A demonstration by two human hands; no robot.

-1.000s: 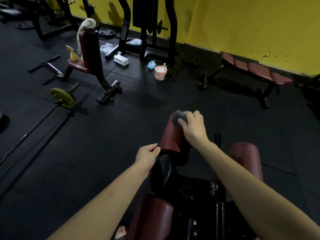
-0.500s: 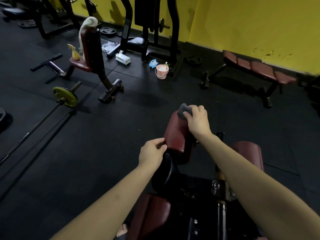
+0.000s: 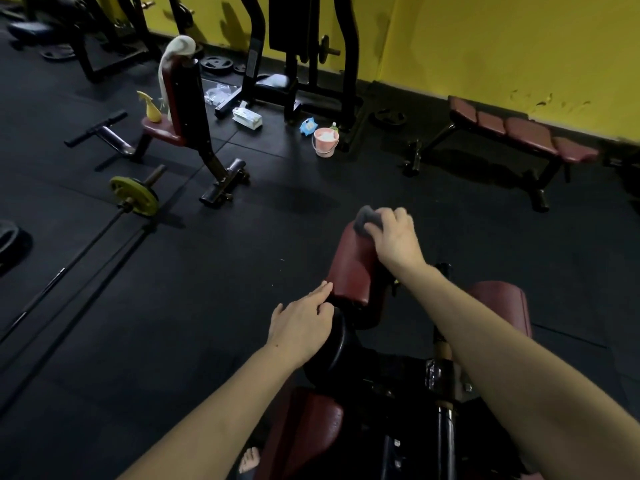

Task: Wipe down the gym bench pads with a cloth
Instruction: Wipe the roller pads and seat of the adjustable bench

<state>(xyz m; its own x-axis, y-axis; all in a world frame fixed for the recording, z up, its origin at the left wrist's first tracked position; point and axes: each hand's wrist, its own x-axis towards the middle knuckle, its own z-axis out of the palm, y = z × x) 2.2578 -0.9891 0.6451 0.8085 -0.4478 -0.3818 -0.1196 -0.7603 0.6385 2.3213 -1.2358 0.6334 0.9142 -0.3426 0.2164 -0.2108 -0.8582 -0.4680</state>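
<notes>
Two hands in view: left hand point(image 3: 301, 327), right hand point(image 3: 394, 237). One grey cloth point(image 3: 365, 220). Three dark red pads on the near machine: one under the cloth point(image 3: 353, 268), one to the right point(image 3: 502, 306), one at the bottom point(image 3: 304, 427). One flat bench with four pad sections point(image 3: 519, 133). One upright seat bench point(image 3: 180, 98). One yellow spray bottle point(image 3: 150, 107). One pink bucket point(image 3: 325, 142). One barbell carrying one yellow plate point(image 3: 135, 195).
</notes>
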